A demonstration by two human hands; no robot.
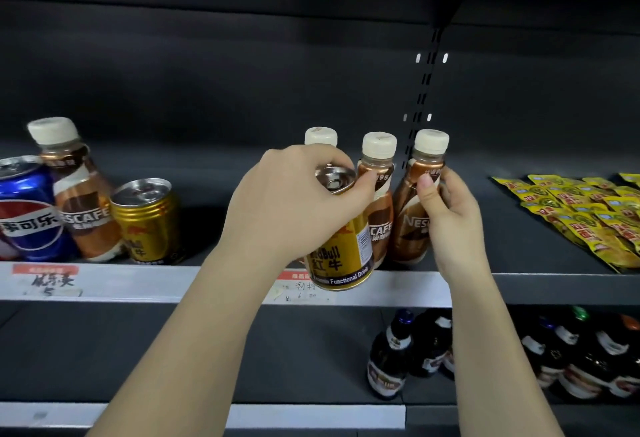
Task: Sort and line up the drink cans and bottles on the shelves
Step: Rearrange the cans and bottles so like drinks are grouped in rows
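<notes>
Holding at frame centre: left hand [294,201] clamped around upright gold Red Bull can [341,256], seemingly just off the shelf edge [138,280]; right hand [446,208] pinching rightmost Nescafé bottle [414,215], upright, just right of can.

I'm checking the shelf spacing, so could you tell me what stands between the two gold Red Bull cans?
In the head view, only bare dark shelf lies between the standing gold can and the can gripped by the left hand.

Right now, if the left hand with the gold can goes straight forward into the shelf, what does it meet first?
Most likely the Nescafe bottle directly behind the left hand and its gold Red Bull can; only its cap shows. How far back it stands is unclear from this single view.
</notes>
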